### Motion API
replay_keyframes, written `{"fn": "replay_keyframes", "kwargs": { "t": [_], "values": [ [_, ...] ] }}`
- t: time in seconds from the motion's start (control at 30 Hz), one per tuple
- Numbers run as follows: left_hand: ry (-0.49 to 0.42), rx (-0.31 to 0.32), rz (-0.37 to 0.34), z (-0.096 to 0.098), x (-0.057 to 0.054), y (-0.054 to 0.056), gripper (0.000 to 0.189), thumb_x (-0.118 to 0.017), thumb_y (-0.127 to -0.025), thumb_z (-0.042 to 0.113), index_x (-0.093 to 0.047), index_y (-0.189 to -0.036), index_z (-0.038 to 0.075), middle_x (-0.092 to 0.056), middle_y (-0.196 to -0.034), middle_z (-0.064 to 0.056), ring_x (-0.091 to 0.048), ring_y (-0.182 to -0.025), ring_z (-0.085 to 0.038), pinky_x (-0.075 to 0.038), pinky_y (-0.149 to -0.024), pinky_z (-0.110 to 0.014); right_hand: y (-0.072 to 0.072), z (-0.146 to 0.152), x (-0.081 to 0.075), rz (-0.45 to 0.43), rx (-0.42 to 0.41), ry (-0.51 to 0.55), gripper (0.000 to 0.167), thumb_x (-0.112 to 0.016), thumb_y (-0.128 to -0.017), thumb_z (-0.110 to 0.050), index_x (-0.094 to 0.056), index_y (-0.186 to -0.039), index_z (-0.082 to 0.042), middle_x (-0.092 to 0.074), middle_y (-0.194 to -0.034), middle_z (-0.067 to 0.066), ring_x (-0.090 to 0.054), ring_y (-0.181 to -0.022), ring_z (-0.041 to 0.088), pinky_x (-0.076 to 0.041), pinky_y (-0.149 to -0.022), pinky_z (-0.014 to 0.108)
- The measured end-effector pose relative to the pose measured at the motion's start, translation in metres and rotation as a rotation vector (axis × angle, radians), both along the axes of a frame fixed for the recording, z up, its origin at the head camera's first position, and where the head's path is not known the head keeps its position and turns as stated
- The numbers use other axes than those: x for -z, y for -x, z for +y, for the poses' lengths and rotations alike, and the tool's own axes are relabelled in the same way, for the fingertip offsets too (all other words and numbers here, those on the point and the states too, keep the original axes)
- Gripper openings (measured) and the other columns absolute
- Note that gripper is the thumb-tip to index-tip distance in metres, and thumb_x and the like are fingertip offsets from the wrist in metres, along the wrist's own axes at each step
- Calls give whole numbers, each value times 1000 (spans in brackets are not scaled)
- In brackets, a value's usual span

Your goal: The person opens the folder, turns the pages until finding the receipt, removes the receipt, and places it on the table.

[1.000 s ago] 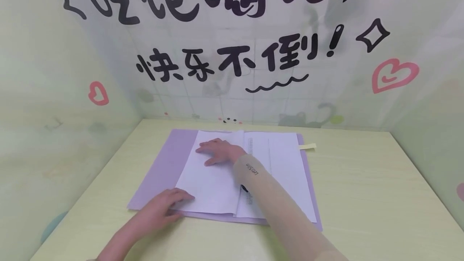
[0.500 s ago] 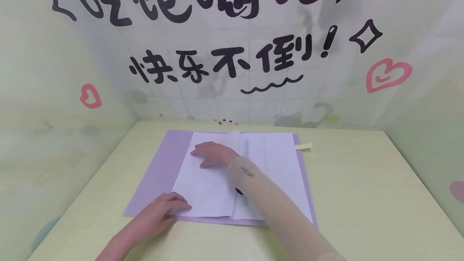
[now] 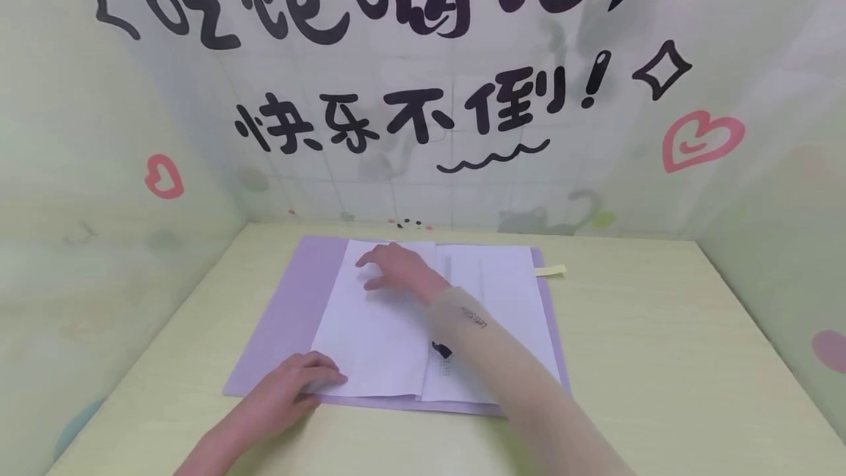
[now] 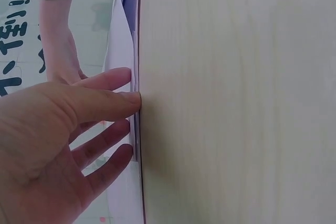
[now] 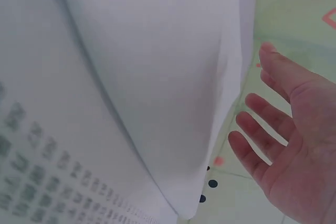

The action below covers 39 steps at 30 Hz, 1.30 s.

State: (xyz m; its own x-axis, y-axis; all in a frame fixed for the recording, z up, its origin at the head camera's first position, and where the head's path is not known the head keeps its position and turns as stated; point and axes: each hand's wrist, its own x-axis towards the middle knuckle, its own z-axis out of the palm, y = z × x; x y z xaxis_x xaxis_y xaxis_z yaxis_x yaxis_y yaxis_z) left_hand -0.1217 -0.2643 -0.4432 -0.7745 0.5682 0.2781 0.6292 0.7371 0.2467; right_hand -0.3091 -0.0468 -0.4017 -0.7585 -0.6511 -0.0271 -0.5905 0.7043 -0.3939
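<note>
A purple folder point(image 3: 280, 314) lies spread on the table, with white paper sheets point(image 3: 373, 347) over its middle. The uppermost sheet is turned to the left, and a printed page point(image 3: 512, 314) shows at the right. My left hand point(image 3: 294, 384) rests at the lower left corner of the turned sheet, fingers on the paper and thumb at the folder's front edge. In the left wrist view, those fingers point(image 4: 107, 140) look extended. My right hand point(image 3: 399, 270) is over the upper part of the turned sheet. The right wrist view shows its fingers point(image 5: 262, 135) spread and holding nothing.
A small cream tab point(image 3: 551, 270) sticks out from the folder's right side. The pale wooden table point(image 3: 674, 358) extends around the folder. A printed curtain point(image 3: 370, 189) closes off the back, with similar panels at left and right.
My right hand has shifted slightly up and right over the turned sheet. My left hand has stayed at the lower corner. The head view has swung a little, moving the whole scene left.
</note>
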Motion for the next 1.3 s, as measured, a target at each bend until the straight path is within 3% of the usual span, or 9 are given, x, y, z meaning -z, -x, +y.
{"fn": "replay_keyframes", "kwargs": {
  "t": [0.17,0.3,0.63,1.03,1.3],
  "values": [
    [13,-16,8,1,-1,1,47,-80,-71,-1,-72,-109,25,-67,-110,7,-61,-100,-18,-55,-86,-37,0,24,-5,-60,48,134,45,-67,-94,-31,-58,-137,-22,-58,-141,-1,-49,-136,19,-40,-115,37],
    [18,-19,2,2,1,0,47,-81,-71,-1,-71,-108,27,-67,-109,7,-61,-99,-19,-55,-85,-37,2,47,-6,-101,119,239,45,-66,-95,-31,-57,-138,-23,-58,-142,3,-55,-130,23,-46,-109,40],
    [9,-14,30,2,2,-1,49,-82,-69,-2,-72,-108,26,-67,-108,7,-62,-99,-19,-56,-84,-37,-1,109,-8,-75,323,416,43,-64,-97,-26,-56,-138,-17,-58,-141,5,-62,-117,24,-55,-96,39],
    [43,-56,-8,5,-2,-3,47,-81,-71,2,-72,-109,28,-67,-110,10,-64,-102,-18,-58,-86,-38,-6,172,11,-87,455,531,42,-61,-98,-27,-55,-137,-12,-62,-134,13,-61,-119,33,-51,-101,47],
    [35,-56,11,5,-1,-4,48,-81,-69,1,-72,-107,28,-67,-109,11,-64,-101,-18,-58,-85,-37,-17,204,23,-131,627,631,47,-59,-99,-18,-47,-143,-7,-46,-145,20,-52,-127,37,-49,-102,50]
  ]
}}
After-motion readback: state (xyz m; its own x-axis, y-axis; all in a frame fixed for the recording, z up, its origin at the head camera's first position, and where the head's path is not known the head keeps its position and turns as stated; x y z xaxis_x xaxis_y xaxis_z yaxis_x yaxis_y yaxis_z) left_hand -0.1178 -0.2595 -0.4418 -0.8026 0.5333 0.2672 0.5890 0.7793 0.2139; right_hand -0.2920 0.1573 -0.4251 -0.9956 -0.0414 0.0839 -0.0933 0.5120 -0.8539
